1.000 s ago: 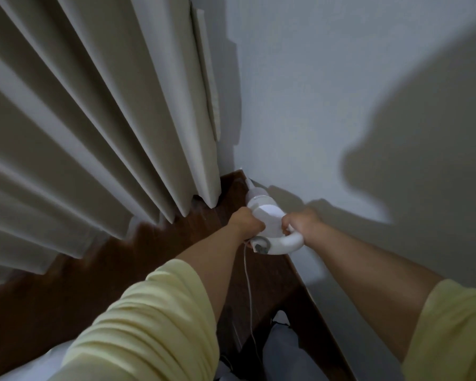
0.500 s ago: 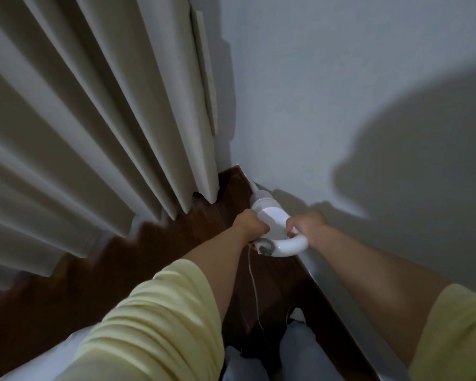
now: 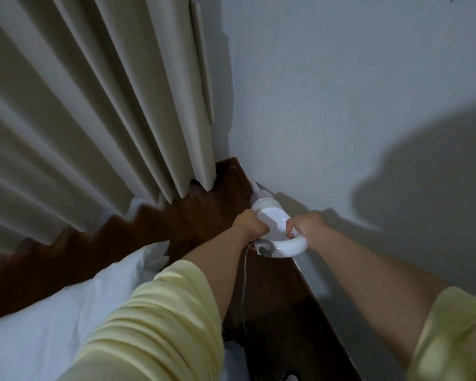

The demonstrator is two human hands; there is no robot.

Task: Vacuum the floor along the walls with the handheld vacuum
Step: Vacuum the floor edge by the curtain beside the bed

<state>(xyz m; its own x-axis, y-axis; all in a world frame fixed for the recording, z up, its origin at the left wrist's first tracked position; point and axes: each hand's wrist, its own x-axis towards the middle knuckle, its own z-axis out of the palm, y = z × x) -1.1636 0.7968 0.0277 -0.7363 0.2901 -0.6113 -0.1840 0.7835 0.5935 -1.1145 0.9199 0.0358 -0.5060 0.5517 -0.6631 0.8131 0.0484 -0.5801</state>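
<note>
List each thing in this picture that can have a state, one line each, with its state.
handheld vacuum: held in both hands, nozzle down where floor meets wall
left hand: grips the vacuum's body
right hand: grips the looped handle
cord: hangs slack
curtain: drawn, hem just above the floor
white sheet: rumpled
</note>
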